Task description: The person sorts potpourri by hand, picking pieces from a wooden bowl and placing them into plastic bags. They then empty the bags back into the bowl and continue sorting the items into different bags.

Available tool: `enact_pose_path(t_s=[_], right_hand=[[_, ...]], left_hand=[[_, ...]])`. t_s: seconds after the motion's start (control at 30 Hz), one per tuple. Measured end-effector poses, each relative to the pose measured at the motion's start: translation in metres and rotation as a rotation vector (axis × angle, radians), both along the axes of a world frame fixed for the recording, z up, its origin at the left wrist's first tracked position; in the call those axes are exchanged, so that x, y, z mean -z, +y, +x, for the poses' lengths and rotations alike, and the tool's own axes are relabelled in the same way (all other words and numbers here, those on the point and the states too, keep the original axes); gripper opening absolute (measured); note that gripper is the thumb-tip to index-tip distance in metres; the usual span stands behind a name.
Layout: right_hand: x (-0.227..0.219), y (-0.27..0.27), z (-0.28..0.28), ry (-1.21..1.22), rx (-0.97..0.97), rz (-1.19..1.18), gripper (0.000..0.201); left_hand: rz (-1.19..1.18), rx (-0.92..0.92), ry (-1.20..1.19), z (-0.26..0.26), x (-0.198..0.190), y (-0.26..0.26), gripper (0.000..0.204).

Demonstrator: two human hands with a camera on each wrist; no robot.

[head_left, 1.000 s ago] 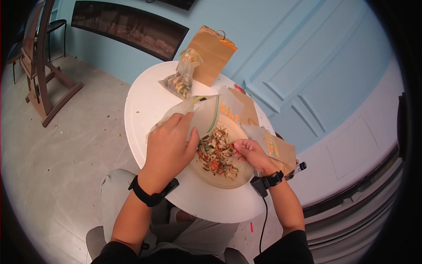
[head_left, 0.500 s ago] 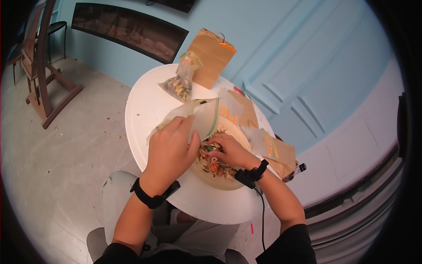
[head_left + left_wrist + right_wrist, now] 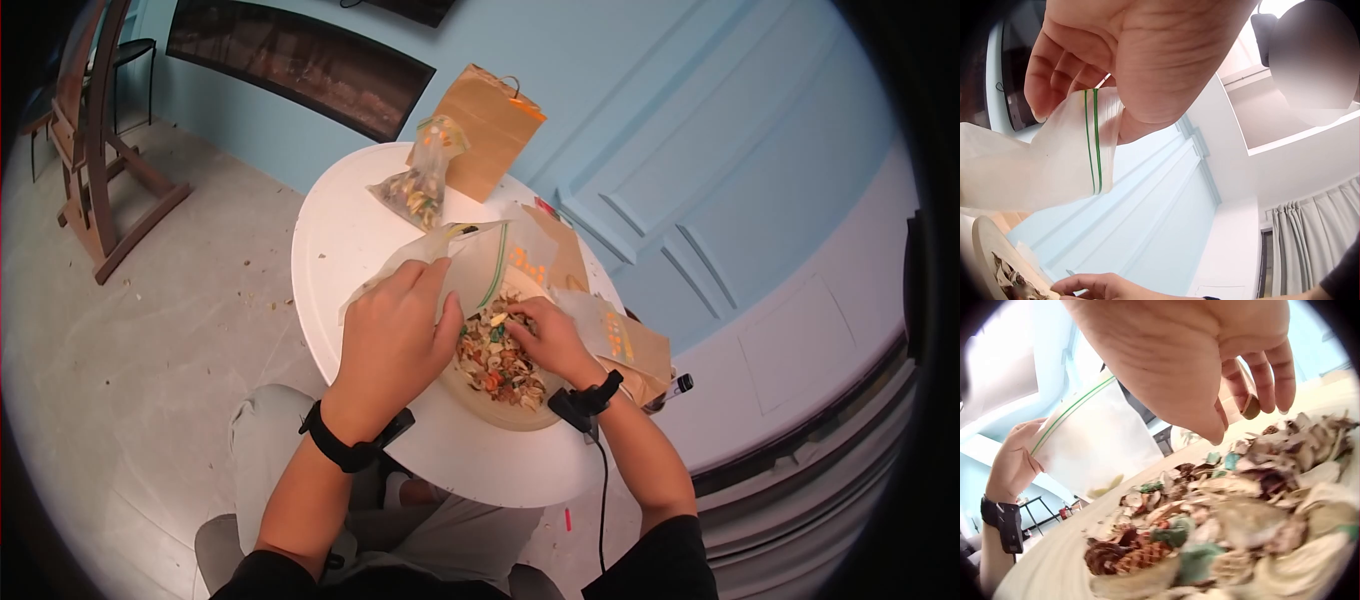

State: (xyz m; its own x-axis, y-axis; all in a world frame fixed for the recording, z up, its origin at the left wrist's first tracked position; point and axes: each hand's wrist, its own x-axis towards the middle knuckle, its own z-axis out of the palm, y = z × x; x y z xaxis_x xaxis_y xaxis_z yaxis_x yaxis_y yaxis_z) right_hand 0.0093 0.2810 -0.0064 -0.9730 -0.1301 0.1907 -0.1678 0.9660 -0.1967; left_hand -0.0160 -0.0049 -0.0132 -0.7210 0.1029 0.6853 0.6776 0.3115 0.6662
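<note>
My left hand (image 3: 398, 325) grips a frosted zip bag (image 3: 1035, 169) by its top edge, beside the green zip line. The bag leans over the far left of a round pale bowl (image 3: 535, 417). Dried potpourri (image 3: 1229, 519) fills the bowl: curled pale slices, green bits and small brown cones. Just above the pile, my right hand (image 3: 553, 340) has its fingers curled, pinching a small brownish piece (image 3: 1251, 407). A few yellowish pieces (image 3: 1107, 487) show through the bag's lower part in the right wrist view.
Behind the bag, a filled clear bag (image 3: 415, 190) stands against a brown paper bag (image 3: 490, 135) on the white round table (image 3: 330, 250). More brown paper packets (image 3: 645, 355) lie along the table's right edge. A wooden easel (image 3: 95, 160) stands at the far left.
My right hand went from the bowl's right side to the left over the potpourri, then drew back slightly right. My left hand keeps the zip bag in nearly the same place.
</note>
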Motion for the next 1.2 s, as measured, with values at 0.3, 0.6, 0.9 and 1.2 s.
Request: enact_pose_path(t_s=[0.3,0.6,0.9,1.2], right_hand=[[-0.001,-0.029,-0.003,-0.119,-0.334,0.105,0.017],[-0.008,0.026,0.026,-0.198,0.14,-0.021,0.019],[0.008,0.026,0.026,-0.078,0.009,0.011,0.042],[-0.018,0.012,0.002,-0.303,0.133,-0.042,0.037]], left_hand=[[0.008,0.007,-0.019,0.002,0.0,-0.001,0.032],[-0.003,-0.005,0.003,0.0,0.002,-0.002,0.032],[-0.012,-0.03,-0.004,0.001,0.001,0.001,0.032],[-0.035,-0.037,-0.042,0.003,-0.005,0.007,0.031]])
